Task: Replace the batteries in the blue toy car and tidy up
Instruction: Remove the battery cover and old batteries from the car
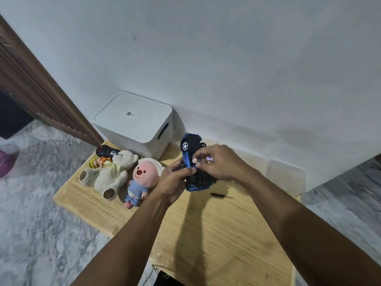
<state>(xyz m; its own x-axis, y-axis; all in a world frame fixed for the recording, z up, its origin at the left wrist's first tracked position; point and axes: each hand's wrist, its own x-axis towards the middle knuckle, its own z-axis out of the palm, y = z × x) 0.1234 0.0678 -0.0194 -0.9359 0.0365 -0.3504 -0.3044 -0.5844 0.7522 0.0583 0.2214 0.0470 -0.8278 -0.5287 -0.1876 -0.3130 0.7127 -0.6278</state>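
Wooden table [206,234] is strewn with toys. Car [190,148], upturned, is gripped by left hand [175,180]; a battery [195,160] is pinched in right fingers [203,156]. Tidying seems undone.

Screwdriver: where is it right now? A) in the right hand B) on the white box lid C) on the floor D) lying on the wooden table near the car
D. The screwdriver lies flat on the wooden table, just below the blue toy car, untouched by the left hand or right hand.

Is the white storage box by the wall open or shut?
Shut: the white storage box has its flat lid seated flush on top, label facing up.
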